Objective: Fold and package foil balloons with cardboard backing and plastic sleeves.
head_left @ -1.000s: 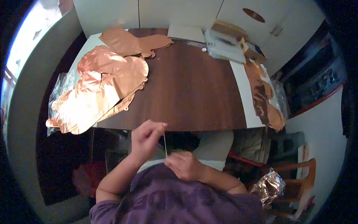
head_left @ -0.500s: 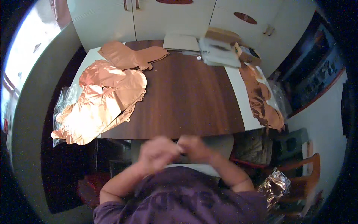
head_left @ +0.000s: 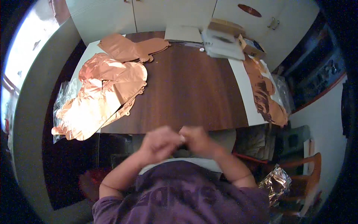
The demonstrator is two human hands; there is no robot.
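Observation:
My left hand (head_left: 161, 143) and my right hand (head_left: 197, 141) meet at the near edge of the brown table (head_left: 186, 89), in front of my purple shirt. Both are closed, fingers curled and blurred by motion. A tiny pale bit (head_left: 182, 138) shows between the fingertips, too small to name. To the left lies a pile of flat, shiny copper-coloured foil pieces (head_left: 108, 97), like uninflated balloons, with small tabs along the edge. Behind it are more copper foil pieces (head_left: 130, 48), duller in the light.
Along the table's right side lies another copper foil piece (head_left: 263, 93). At the back are a pale flat board (head_left: 182, 34), clear plastic packs (head_left: 223, 46) and a small open carton (head_left: 251, 46). Crumpled silver foil (head_left: 277, 183) is by a wooden chair (head_left: 313, 168) at lower right.
The whole table has shifted slightly upward in view. My hands stay together at the table's near edge, still moving, and nothing on the table has been moved.

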